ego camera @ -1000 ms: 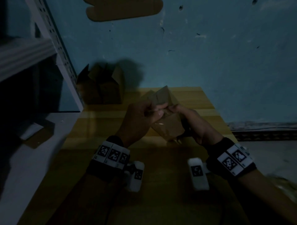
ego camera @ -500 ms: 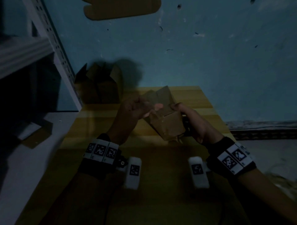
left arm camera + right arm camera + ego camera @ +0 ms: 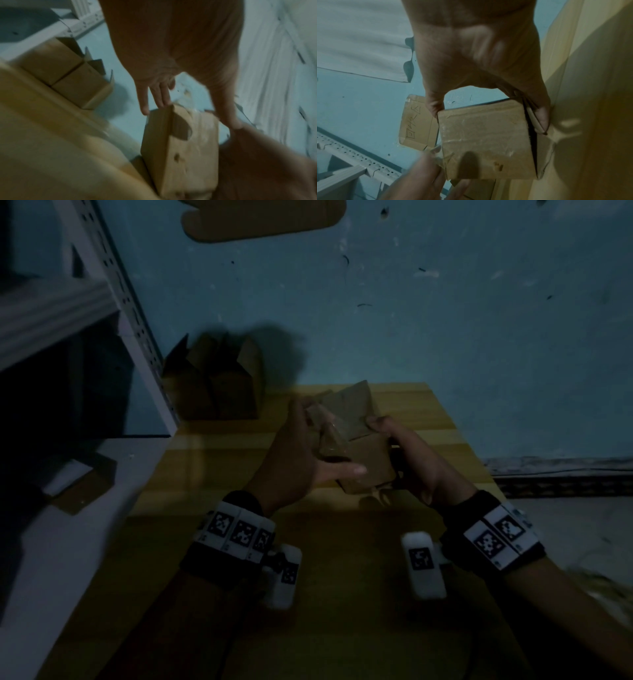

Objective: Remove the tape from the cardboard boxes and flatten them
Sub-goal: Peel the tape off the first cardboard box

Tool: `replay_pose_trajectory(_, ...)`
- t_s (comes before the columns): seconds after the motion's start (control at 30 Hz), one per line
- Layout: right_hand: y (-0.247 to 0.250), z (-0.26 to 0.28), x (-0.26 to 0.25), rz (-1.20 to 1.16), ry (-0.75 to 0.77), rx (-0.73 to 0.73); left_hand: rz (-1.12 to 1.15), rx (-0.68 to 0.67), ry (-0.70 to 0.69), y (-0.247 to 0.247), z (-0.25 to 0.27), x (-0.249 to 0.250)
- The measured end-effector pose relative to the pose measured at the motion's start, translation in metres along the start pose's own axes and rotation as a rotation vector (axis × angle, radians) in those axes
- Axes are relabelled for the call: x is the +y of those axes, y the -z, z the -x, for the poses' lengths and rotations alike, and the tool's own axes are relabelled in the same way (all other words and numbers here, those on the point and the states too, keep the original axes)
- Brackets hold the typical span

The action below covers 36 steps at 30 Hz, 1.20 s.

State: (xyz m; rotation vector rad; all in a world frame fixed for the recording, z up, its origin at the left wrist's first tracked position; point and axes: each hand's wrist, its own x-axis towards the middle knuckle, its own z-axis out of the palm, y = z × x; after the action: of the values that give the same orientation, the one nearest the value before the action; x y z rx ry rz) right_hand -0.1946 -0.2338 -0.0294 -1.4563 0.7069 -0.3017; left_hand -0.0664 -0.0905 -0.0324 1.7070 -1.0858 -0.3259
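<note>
A small brown cardboard box [image 3: 363,453] is held above the wooden table [image 3: 342,611] between both hands. My right hand [image 3: 404,450] grips its right side, thumb on the top flap and fingers underneath; in the right wrist view that hand [image 3: 488,83] clamps the box [image 3: 484,135] between thumb and fingers. My left hand [image 3: 308,450] is spread beside the box, with straight fingers at the flap edge and the thumb stretched below. A shiny clear tape strip [image 3: 329,440] hangs loose between that hand and the box. In the left wrist view, straight fingers [image 3: 159,97] touch the box [image 3: 180,155].
An open cardboard box [image 3: 212,385] stands at the table's back left against the blue wall. A perforated metal shelf post [image 3: 130,313] and a white ledge [image 3: 68,542] line the left. A cardboard piece [image 3: 263,217] is stuck on the wall. The floor lies to the right.
My left hand has gone from pinching at the top flap to a spread pose, thumb swung down below the box. The tape strip now shows loose. My right hand kept its grip.
</note>
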Motion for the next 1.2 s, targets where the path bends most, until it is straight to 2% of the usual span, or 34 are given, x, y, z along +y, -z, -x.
replay_pose_trajectory(0.1,0.000,0.003,-0.002,-0.033,0.012,-0.030,-0.135,0.035,-0.062,-0.005,-0.003,-0.003)
replay_pose_trajectory(0.2,0.001,0.004,-0.004,-0.105,0.013,-0.060,-0.175,0.104,-0.104,-0.009,-0.005,-0.008)
replay_pose_trajectory(0.33,0.001,0.008,-0.007,-0.113,0.010,-0.079,-0.117,0.203,-0.128,-0.007,-0.007,-0.008)
replay_pose_trajectory(0.47,0.000,0.008,-0.005,-0.084,0.003,-0.092,-0.023,0.298,-0.083,-0.010,-0.008,-0.003)
replay_pose_trajectory(0.57,-0.001,0.008,-0.005,-0.073,0.010,-0.101,-0.134,0.339,-0.157,-0.010,-0.008,-0.002)
replay_pose_trajectory(0.63,-0.001,0.009,-0.005,-0.077,0.011,-0.121,-0.180,0.347,-0.252,-0.009,-0.007,0.000)
replay_pose_trajectory(0.7,-0.001,0.009,-0.004,-0.079,0.001,-0.125,-0.155,0.350,-0.274,-0.009,-0.005,0.001)
replay_pose_trajectory(0.93,-0.002,0.010,-0.004,-0.111,-0.002,-0.126,0.125,0.292,-0.135,-0.005,-0.009,-0.021)
replay_pose_trajectory(1.2,0.000,0.000,0.003,-0.150,0.006,-0.140,0.303,0.230,-0.077,-0.003,-0.008,-0.020)
